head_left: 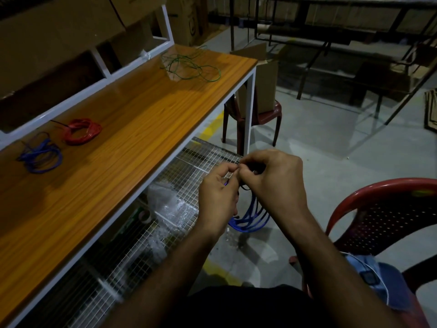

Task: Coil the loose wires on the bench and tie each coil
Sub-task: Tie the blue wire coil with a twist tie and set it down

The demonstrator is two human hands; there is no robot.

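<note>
A dim workshop or storeroom, shown by the long orange wood-topped bench with white steel frame (132, 119), stacked brown cardboard cartons (59, 31) behind it, bare grey concrete floor (331, 143) with yellow painted lines, and black metal-framed tables (331, 31) beyond.

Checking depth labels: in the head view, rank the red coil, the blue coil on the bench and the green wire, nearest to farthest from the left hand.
From the left hand:
1. Red coil, bench, left of the hand.
2. Blue coil on the bench, farther left, near the bench's left end.
3. Green wire, loose, far end of bench.
</note>
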